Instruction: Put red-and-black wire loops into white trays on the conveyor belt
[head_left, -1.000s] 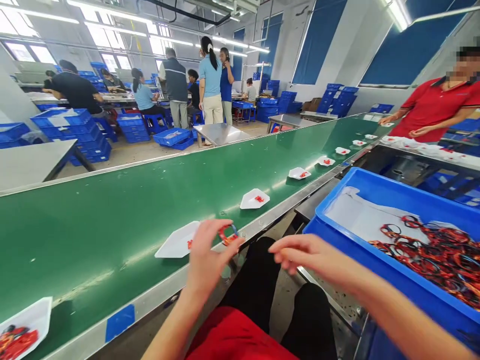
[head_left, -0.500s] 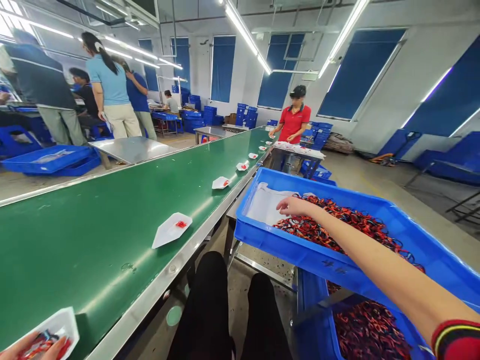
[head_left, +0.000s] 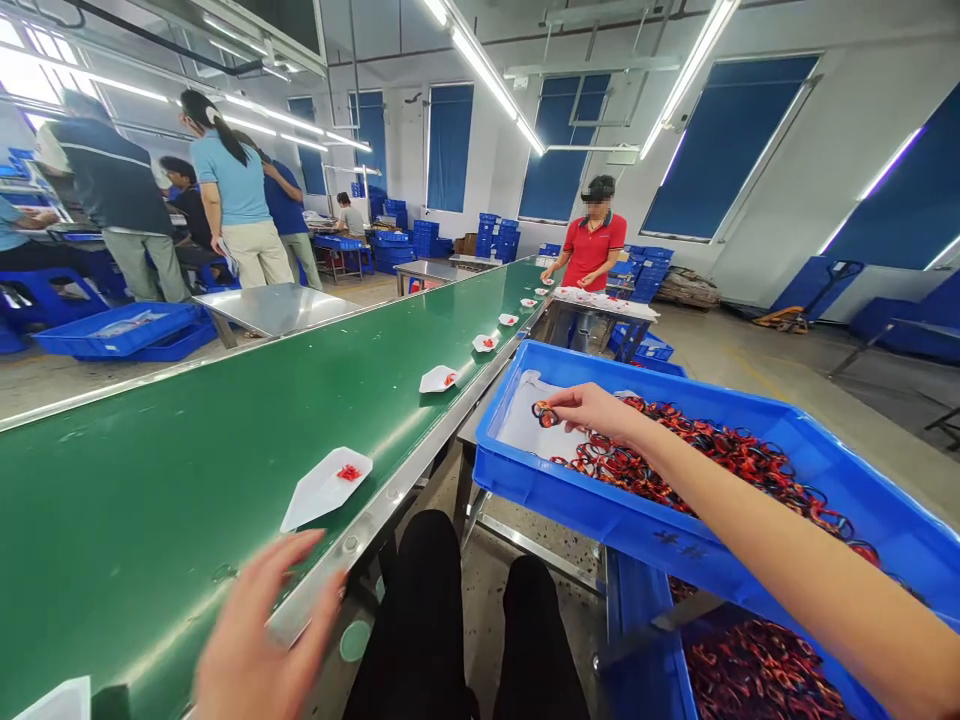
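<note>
My right hand [head_left: 592, 409] reaches into a blue bin [head_left: 600, 505] and pinches a small red and black band [head_left: 545, 413] lifted above the pile of like bands [head_left: 705, 455]. My left hand [head_left: 259, 630] hovers with fingers spread over the near metal edge of the green conveyor belt [head_left: 187, 470], holding nothing. A white tray [head_left: 322, 485] with a small red piece lies on the belt just beyond that hand. More white trays [head_left: 439, 379] follow along the belt's edge.
A second blue bin [head_left: 750, 675] of bands sits lower at the right. A person in a red shirt [head_left: 592, 250] works at the belt's far end. Several people stand at the left by steel tables [head_left: 270, 305] and stacked blue crates [head_left: 112, 333].
My right hand has lifted one band out of the pile. My left hand has left the near tray of bands and risen open over the belt edge. The trays have moved along the belt.
</note>
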